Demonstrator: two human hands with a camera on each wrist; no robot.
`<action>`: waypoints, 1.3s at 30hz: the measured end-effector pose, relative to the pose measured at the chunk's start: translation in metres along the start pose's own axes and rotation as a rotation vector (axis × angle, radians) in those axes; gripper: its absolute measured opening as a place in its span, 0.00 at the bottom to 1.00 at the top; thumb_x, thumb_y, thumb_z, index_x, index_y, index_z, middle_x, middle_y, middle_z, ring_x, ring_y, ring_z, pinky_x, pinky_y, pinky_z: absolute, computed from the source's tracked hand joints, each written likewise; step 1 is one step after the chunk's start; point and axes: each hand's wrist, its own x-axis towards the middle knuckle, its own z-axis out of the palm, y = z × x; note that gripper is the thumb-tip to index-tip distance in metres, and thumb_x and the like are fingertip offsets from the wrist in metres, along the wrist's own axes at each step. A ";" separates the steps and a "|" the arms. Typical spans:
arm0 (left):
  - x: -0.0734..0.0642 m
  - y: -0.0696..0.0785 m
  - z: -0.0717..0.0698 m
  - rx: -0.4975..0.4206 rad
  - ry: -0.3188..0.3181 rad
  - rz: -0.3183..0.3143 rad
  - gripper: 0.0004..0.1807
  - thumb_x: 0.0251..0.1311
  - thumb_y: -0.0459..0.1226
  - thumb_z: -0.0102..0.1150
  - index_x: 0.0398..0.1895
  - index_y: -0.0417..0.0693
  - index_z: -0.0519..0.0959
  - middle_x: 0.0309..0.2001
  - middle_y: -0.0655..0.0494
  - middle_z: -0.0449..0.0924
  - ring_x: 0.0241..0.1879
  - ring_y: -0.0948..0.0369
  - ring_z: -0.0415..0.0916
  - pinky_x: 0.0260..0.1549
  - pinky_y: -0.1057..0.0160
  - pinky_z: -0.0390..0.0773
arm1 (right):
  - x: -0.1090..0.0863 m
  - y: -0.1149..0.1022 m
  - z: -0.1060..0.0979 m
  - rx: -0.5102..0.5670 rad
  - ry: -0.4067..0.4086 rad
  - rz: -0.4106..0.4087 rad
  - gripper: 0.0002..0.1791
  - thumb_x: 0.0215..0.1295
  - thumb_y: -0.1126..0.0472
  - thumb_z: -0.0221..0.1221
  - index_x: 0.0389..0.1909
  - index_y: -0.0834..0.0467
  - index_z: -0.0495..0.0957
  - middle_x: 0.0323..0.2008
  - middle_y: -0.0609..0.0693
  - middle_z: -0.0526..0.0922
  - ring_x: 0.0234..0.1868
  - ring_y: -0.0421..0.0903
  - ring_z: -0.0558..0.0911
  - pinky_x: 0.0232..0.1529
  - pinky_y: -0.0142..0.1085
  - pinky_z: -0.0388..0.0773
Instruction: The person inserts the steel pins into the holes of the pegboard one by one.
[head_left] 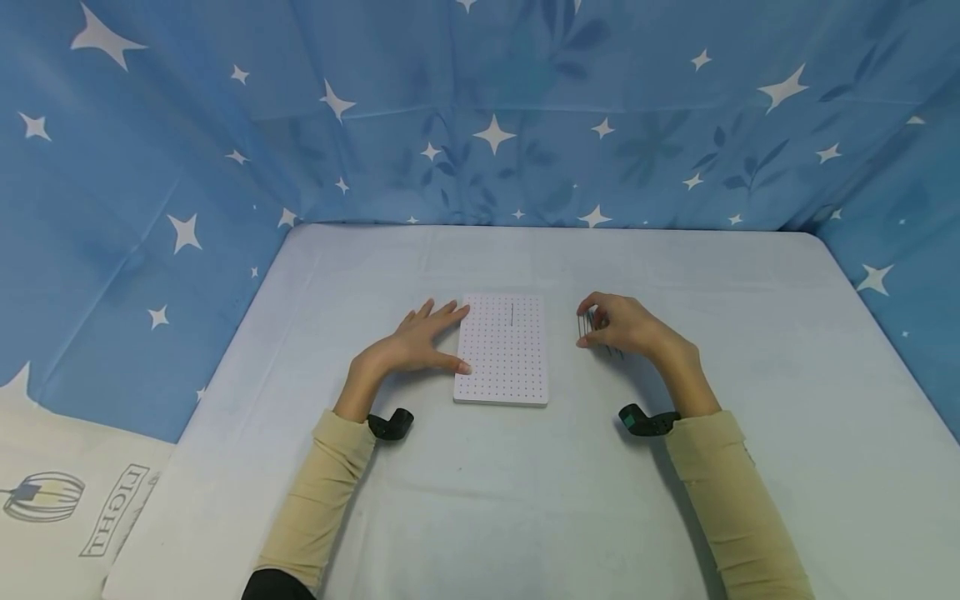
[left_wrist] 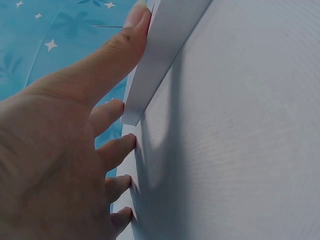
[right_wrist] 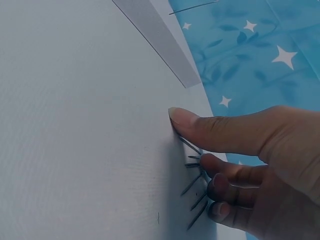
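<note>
A white pegboard (head_left: 501,358) with rows of small holes lies on the table, one thin metal pin (head_left: 512,314) standing upright in its far part. My left hand (head_left: 408,343) is spread at the board's left side; its thumb touches the board near the front left, and the index fingertip reaches the left edge farther back. Right of the board, my right hand (head_left: 626,323) curls its thumb and fingers around several thin metal pins (right_wrist: 198,200). At least one pin spans from thumb to fingers; the others lie beneath the fingers, partly hidden.
A white cloth covers the table (head_left: 510,500). Blue curtains (head_left: 405,75) with white stars hang behind the table and at both sides. Cream printed fabric (head_left: 67,483) hangs at the lower left. Each wrist carries a black camera (head_left: 647,421) close above the tabletop.
</note>
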 end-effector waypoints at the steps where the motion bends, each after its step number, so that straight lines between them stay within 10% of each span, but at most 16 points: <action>1: 0.000 0.000 0.000 0.000 0.001 0.000 0.59 0.55 0.59 0.73 0.85 0.60 0.49 0.85 0.51 0.40 0.83 0.44 0.25 0.79 0.38 0.29 | 0.000 0.000 0.000 0.001 0.001 0.000 0.28 0.61 0.58 0.73 0.59 0.62 0.76 0.44 0.61 0.82 0.38 0.53 0.78 0.42 0.45 0.76; 39: -0.001 0.002 -0.001 -0.016 0.003 -0.006 0.58 0.55 0.57 0.74 0.84 0.60 0.50 0.85 0.52 0.40 0.83 0.45 0.25 0.79 0.39 0.29 | -0.001 -0.021 0.010 0.110 0.151 -0.136 0.10 0.71 0.67 0.61 0.51 0.64 0.77 0.37 0.59 0.88 0.29 0.48 0.84 0.29 0.38 0.77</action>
